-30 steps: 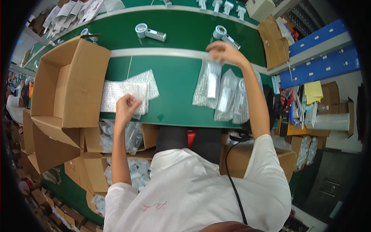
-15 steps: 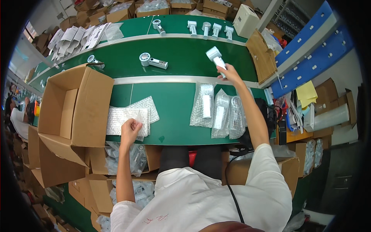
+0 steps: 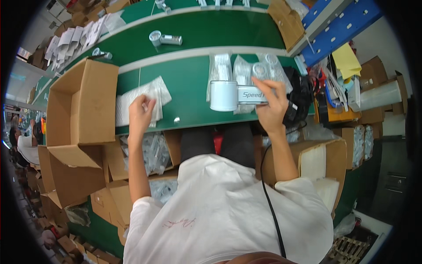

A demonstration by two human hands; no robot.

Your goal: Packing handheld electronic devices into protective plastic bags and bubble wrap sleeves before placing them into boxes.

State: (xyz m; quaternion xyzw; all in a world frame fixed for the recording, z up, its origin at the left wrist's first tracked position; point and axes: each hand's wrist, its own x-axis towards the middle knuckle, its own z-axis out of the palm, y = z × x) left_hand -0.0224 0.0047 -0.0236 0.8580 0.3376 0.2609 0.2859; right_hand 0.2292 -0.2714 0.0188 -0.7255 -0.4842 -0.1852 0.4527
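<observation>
My right hand (image 3: pixel 273 103) grips a pale silver-blue handheld fan (image 3: pixel 223 96) by its handle. The fan lies sideways in the air over the green table, its round head toward the left. Curled fingers of my left hand (image 3: pixel 141 110) are at the top sheet of a small stack of bubble-wrap bags (image 3: pixel 125 105), seemingly pinching it; the fingertips are partly hidden. Behind the held fan, several wrapped fans (image 3: pixel 220 66) in clear bubble bags lie at the table's right.
An open cardboard box (image 3: pixel 97 101) stands at the left. On the green strip beyond the rail lies another fan (image 3: pixel 165 38). White folded cartons (image 3: pixel 72 39) sit far left. Black cables and bags (image 3: pixel 299 94) crowd the right edge. Boxes of bagged parts (image 3: pixel 149 152) are below the table.
My right hand has brought the fan from over the far strip back toward me and turned it sideways. My left hand stays by the bubble-wrap bags. The whole view has shifted.
</observation>
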